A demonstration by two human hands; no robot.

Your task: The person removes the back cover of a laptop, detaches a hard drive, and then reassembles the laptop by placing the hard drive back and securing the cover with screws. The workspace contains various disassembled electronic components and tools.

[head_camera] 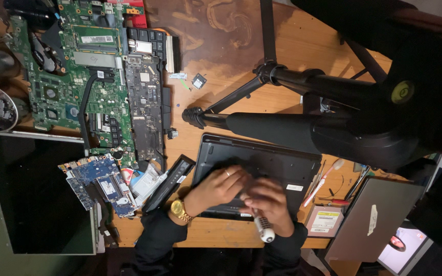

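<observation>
The person's two hands meet over the near edge of a dark laptop (262, 163) that lies bottom-up on the wooden table (303, 46), at about six o'clock in the view. The left hand (218, 188), with a ring on one finger and a gold watch (178, 208) at the wrist, lies with fingers loosely curled on the laptop's underside, grasping nothing that shows. The right hand (269, 200) is closed around a screwdriver (264, 229) whose white handle end points back toward the person; its tip is hidden under the fingers. At nine o'clock from the hands lies a long black battery (170, 183), and beyond it small blue circuit boards (98, 181). Large green circuit boards (78, 76) fill the ten o'clock area. A black tripod (303, 82) stands at one o'clock, and a small drive (324, 221) lies at three o'clock.
</observation>
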